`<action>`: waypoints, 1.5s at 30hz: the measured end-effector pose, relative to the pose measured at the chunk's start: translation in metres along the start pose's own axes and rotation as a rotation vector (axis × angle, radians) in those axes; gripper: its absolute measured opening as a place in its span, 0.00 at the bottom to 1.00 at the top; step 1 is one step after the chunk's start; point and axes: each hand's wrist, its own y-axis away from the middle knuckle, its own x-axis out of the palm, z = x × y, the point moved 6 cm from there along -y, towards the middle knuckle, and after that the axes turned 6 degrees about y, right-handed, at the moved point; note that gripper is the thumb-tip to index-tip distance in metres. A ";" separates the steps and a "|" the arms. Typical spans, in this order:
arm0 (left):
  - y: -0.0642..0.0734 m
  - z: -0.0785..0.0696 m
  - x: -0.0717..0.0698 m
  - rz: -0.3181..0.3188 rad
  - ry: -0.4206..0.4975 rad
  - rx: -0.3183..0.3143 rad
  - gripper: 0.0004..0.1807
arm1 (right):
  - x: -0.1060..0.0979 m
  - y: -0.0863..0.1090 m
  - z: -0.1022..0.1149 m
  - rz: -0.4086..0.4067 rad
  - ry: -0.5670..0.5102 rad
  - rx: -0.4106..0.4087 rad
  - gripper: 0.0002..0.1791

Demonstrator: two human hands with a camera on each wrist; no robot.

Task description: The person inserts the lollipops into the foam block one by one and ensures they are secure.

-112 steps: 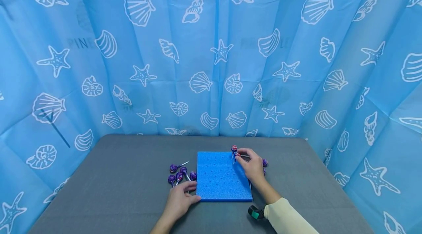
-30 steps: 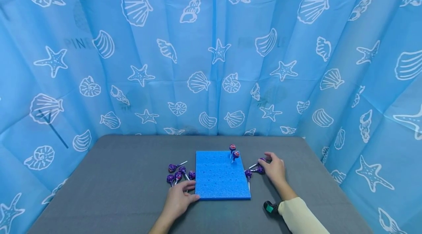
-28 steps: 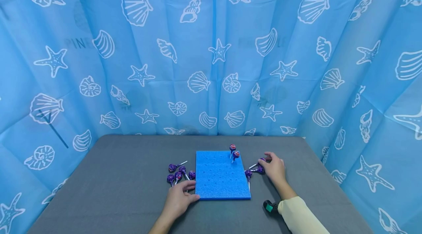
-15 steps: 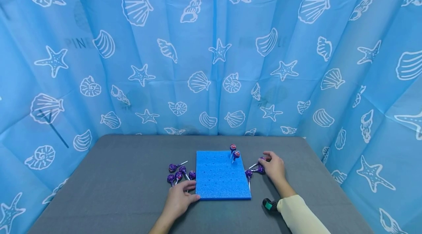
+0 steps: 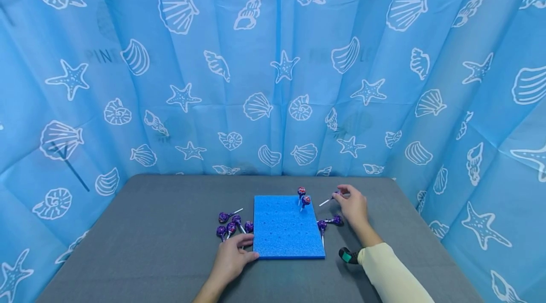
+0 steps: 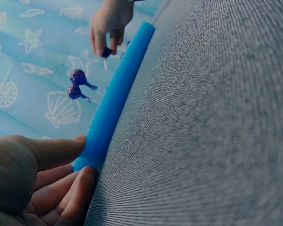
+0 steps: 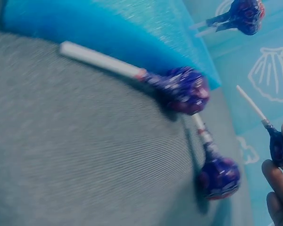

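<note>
A blue foam board point(image 5: 286, 236) with rows of small holes lies flat on the table. My left hand point(image 5: 230, 258) holds its near left corner, thumb at the front edge and fingers along the left side. Right of the board's far end, my right hand point(image 5: 355, 206) pinches a purple-wrapped lollipop point(image 7: 278, 146) by its head, its white stick pointing left. Two lollipops point(image 5: 305, 200) stand upright in the board's far right corner. Beside the right edge lie two more, one lollipop point(image 7: 186, 89) close against the board and another lollipop point(image 7: 220, 176) farther out.
Several purple lollipops point(image 5: 223, 217) lie loose left of the board, close to my left fingers. A black device with a green patch point(image 5: 349, 256) sits at my right wrist. Behind the grey table point(image 5: 170, 236) hangs a blue shell-patterned curtain point(image 5: 192, 56).
My right hand has left the lollipop standing in the board, moved right, taken another from the table and lifted it slightly away. The left hand stays at the corner.
</note>
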 end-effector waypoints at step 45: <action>0.000 -0.001 -0.001 -0.004 0.000 0.022 0.26 | 0.028 -0.036 0.124 0.083 -0.189 -0.283 0.13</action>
